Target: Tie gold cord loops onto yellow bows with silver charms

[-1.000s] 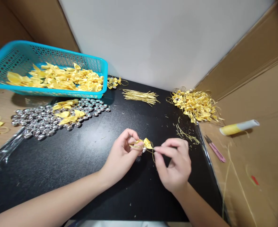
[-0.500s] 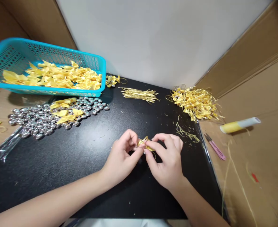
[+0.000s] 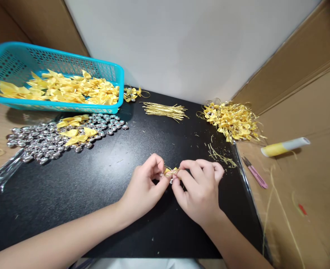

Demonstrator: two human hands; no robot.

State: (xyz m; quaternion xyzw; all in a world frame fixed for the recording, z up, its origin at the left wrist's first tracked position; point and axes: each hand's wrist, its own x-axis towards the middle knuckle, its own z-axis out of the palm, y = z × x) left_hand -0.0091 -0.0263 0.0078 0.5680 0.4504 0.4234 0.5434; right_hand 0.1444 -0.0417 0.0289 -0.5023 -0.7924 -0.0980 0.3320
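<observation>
My left hand and my right hand meet over the middle of the black mat. Both pinch one small yellow ribbon bow with a gold wire tie and a silver bead under it. The fingers of both hands are curled tight around it, so most of the bow is hidden. A bundle of gold wire ties lies further back on the mat. A heap of silver beads with a few yellow bows on it lies to the left.
A blue basket of yellow bows sits at the back left. A pile of finished bows lies at the back right. Pink snips and a yellow-white tube rest on cardboard at the right. Cardboard walls enclose the table.
My right hand has come left to join my left hand at the bow. The bow, which showed clearly between the hands, is now mostly covered by fingers.
</observation>
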